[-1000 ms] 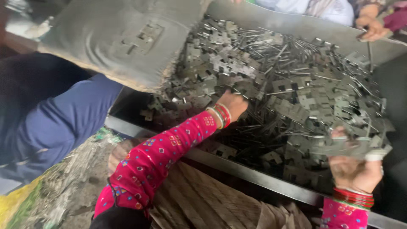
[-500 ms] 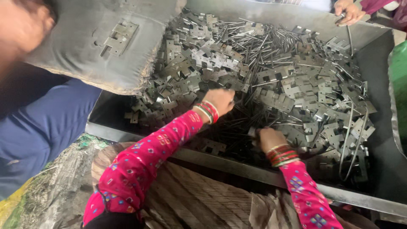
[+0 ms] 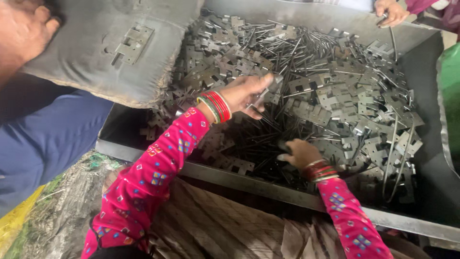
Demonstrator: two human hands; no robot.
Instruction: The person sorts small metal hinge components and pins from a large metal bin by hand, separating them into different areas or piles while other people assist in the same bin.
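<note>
1. We look down into a long metal tray [image 3: 268, 184] heaped with flat grey metal plates [image 3: 335, 96] and thin metal rods [image 3: 287, 57]; its near rim runs across in front of us and its far wall closes the top of the view.
2. Our left hand [image 3: 247, 93] sits raised over the middle of the heap, fingers pinched shut on a small metal piece [image 3: 268, 88] just above the plates.
3. Our right hand [image 3: 299, 152] is lower and nearer the front rim, pressed down among the dark rods; its fingers are buried in the pile, so we cannot tell whether it grasps anything.
4. The two hands are near each other, with a dark dip of loose rods between them.
5. Open room is scarce: parts cover almost the whole tray, with only a bare dark strip of floor at the left end and another at the right end.
6. On the left, a grey sack [image 3: 110, 48] with a plate lying on it overhangs the tray's corner, crowding that side; a person in blue clothing [image 3: 43, 139] leans beside it.
7. At the far right corner, another person's hand [image 3: 390, 12] rests on the tray wall holding a rod.
8. A green object [image 3: 450, 96] stands at the right edge, beside the tray.
9. Long bent wires [image 3: 397, 153] lie along the right slope of the heap.
</note>
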